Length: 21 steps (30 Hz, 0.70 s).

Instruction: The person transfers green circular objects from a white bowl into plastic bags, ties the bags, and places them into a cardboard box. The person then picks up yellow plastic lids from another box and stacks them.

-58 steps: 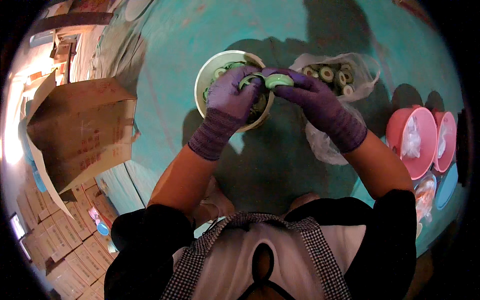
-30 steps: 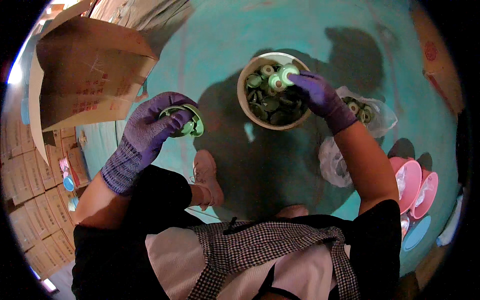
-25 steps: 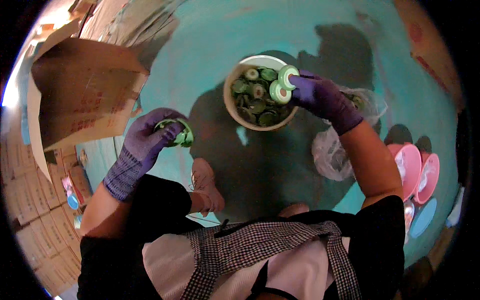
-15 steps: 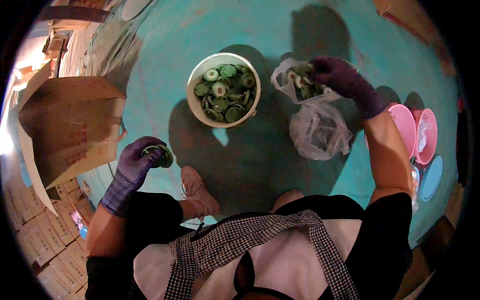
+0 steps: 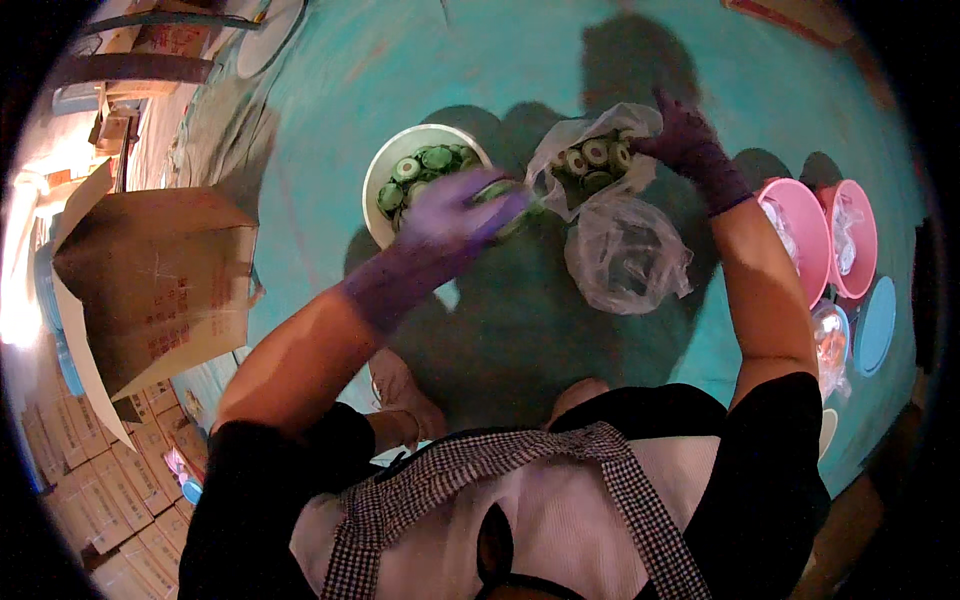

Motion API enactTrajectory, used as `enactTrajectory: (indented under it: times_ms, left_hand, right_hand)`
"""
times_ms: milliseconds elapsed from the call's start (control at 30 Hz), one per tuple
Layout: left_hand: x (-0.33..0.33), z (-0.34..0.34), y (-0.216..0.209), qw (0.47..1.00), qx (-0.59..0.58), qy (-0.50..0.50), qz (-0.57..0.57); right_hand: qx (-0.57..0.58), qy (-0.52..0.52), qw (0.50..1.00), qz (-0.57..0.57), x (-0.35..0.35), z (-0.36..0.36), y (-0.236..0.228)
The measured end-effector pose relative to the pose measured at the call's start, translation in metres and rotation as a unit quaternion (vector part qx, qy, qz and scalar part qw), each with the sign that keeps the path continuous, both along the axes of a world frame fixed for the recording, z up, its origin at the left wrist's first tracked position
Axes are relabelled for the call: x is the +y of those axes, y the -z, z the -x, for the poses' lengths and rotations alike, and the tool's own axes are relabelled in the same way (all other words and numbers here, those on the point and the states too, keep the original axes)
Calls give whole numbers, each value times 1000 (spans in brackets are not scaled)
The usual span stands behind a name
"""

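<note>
My left hand [image 5: 440, 230], in a purple glove and blurred by motion, is closed on green round lids [image 5: 518, 215] between the bucket and the bag. It hides part of the white bucket [image 5: 374, 190], which holds many green lids [image 5: 437, 157], some with pale ring-shaped centres. My right hand [image 5: 690, 155], in a darker purple glove, grips the right rim of a clear plastic bag [image 5: 630, 255]. Several of the same kind of lids [image 5: 590, 165] lie in the bag's mouth, while its lower part bulges toward me on the green floor.
An open cardboard box [image 5: 160, 280] stands at the left, above stacked cartons [image 5: 90, 470]. Two pink buckets [image 5: 852, 240] with plastic inside stand at the right, near a blue round lid [image 5: 876, 325]. My shoe [image 5: 405, 390] is just below the bucket.
My left hand has swung from beside the cardboard box up and right, past the bucket toward the bag, with green lids in it. My right hand has moved from over the lids to the bag's rim.
</note>
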State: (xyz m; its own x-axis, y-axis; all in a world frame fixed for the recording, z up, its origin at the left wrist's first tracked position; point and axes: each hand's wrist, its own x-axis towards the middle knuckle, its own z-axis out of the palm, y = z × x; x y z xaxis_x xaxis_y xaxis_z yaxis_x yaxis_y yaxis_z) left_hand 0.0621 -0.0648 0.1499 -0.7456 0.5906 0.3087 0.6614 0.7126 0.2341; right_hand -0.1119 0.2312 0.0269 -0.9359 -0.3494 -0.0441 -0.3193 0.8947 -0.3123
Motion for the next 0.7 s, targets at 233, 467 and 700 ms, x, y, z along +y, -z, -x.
enactTrajectory:
  times_ms: [233, 467, 700]
  left_hand:
    - [90, 116, 115, 861, -451, -233, 18]
    - [24, 53, 78, 805, -410, -337, -265]
    - [-83, -13, -25, 846, -313, -367, -226]
  right_hand:
    - [-186, -69, 969, 147, 34, 9, 27]
    - [-127, -95, 984, 75, 39, 12, -4]
    - [-2, -98, 952, 289, -21, -4, -56]
